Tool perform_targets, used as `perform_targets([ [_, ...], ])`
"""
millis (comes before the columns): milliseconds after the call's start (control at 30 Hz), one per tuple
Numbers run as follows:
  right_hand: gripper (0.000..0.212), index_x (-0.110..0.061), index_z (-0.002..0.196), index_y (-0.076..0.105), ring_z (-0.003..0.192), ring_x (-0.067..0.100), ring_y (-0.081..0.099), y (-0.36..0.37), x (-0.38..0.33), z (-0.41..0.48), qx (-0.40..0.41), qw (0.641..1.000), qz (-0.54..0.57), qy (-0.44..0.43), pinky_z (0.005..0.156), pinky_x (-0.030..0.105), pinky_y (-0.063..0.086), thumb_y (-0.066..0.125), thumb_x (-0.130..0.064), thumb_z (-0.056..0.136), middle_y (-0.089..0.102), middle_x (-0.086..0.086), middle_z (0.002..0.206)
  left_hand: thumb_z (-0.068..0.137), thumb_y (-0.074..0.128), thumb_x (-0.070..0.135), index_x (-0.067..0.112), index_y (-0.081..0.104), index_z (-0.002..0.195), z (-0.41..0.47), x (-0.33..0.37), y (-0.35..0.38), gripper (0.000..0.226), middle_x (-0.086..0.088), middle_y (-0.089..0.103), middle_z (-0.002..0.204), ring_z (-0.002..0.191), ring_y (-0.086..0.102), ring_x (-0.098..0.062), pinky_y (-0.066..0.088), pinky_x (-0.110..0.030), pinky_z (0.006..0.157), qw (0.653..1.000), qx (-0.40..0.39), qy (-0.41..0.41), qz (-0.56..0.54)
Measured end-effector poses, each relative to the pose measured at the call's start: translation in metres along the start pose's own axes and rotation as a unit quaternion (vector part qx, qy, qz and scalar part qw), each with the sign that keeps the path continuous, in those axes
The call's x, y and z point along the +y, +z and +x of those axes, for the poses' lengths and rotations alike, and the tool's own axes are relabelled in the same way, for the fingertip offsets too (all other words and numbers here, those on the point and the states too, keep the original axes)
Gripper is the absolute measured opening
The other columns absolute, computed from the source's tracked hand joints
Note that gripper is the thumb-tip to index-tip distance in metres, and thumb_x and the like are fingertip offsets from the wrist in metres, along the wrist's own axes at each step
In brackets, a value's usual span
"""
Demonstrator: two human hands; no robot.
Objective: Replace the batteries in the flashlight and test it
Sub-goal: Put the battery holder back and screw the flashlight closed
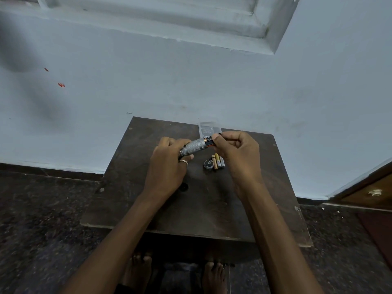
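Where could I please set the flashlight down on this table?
The table is bare along its near edge, between the forearms, and at its far left corner. Crowded: the cap, loose batteries and clear case near the right hand.

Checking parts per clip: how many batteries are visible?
4: three batteries side by side on the table, one battery at the flashlight mouth, pinched by the right hand. Others may hide inside.

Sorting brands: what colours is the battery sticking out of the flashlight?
The battery is black and copper; head view.

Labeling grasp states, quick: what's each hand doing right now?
Left hand: grips the flashlight.
Right hand: pinches a battery, partly inside the flashlight.
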State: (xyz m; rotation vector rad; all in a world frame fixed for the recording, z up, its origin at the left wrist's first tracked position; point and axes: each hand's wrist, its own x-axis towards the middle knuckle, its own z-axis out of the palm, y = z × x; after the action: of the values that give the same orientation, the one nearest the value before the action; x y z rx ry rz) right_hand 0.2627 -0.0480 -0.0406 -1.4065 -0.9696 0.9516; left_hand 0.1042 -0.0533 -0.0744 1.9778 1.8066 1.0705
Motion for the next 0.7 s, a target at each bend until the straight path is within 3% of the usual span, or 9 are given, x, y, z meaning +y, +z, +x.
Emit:
perform_targets([
  [167, 0.025, -0.015, 0.094, 0.074, 0.088, 0.020, 0.076, -0.002, -0.001, 0.000, -0.005, 0.998, -0.057, -0.035, 0.086, 0.048, 0.061, 0.081, -0.032, 0.077, 0.078, 0.004, 0.089, 0.085, 0.072, 0.021, 0.027, 0.067, 0.119, 0.000, -0.001, -0.002, 0.035, 0.000, 0.054, 0.102, 0.090, 0.053, -0.015, 0.033, -0.023, 0.073, 1.000, -0.001, -0.001, -0.007],
  [400, 0.016, -0.014, 0.090, 0.074, 0.081, 0.013, 0.075, 0.000, -0.005, -0.002, -0.006, 0.992, -0.094, -0.078, 0.083, 0.044, 0.062, 0.082, -0.025, 0.081, 0.078, -0.002, 0.085, 0.086, 0.072, 0.020, 0.026, 0.066, 0.120, 0.000, 0.000, -0.002, 0.035, -0.001, 0.055, 0.104, 0.089, 0.051, -0.012, 0.035, -0.022, 0.074, 1.000, -0.007, 0.008, -0.009],
  [567, 0.016, -0.017, 0.083, 0.076, 0.078, 0.015, 0.073, 0.000, -0.006, -0.004, -0.039, 0.983, -0.156, -0.092, 0.082, 0.043, 0.060, 0.070, -0.030, 0.090, 0.076, -0.002, 0.077, 0.087, 0.071, 0.021, 0.026, 0.066, 0.122, 0.000, 0.002, -0.002, 0.036, 0.000, 0.054, 0.104, 0.085, 0.047, -0.008, 0.029, -0.017, 0.071, 1.000, -0.005, 0.001, -0.019],
  [633, 0.019, -0.016, 0.086, 0.076, 0.077, 0.014, 0.071, -0.004, -0.006, 0.000, -0.029, 0.977, -0.186, -0.097, 0.080, 0.039, 0.059, 0.065, -0.030, 0.094, 0.076, -0.001, 0.079, 0.087, 0.070, 0.020, 0.026, 0.065, 0.122, 0.001, 0.001, -0.003, 0.035, 0.000, 0.054, 0.104, 0.085, 0.045, -0.007, 0.027, -0.015, 0.068, 1.000, -0.005, -0.002, -0.023],
  [700, 0.014, -0.018, 0.093, 0.077, 0.074, 0.000, 0.066, -0.012, -0.006, 0.003, -0.039, 0.966, -0.233, -0.106, 0.081, 0.028, 0.055, 0.065, -0.024, 0.094, 0.075, -0.008, 0.085, 0.087, 0.070, 0.021, 0.025, 0.066, 0.121, 0.001, -0.001, -0.003, 0.034, -0.001, 0.054, 0.104, 0.084, 0.045, -0.007, 0.027, -0.016, 0.069, 1.000, -0.004, -0.006, -0.031],
])
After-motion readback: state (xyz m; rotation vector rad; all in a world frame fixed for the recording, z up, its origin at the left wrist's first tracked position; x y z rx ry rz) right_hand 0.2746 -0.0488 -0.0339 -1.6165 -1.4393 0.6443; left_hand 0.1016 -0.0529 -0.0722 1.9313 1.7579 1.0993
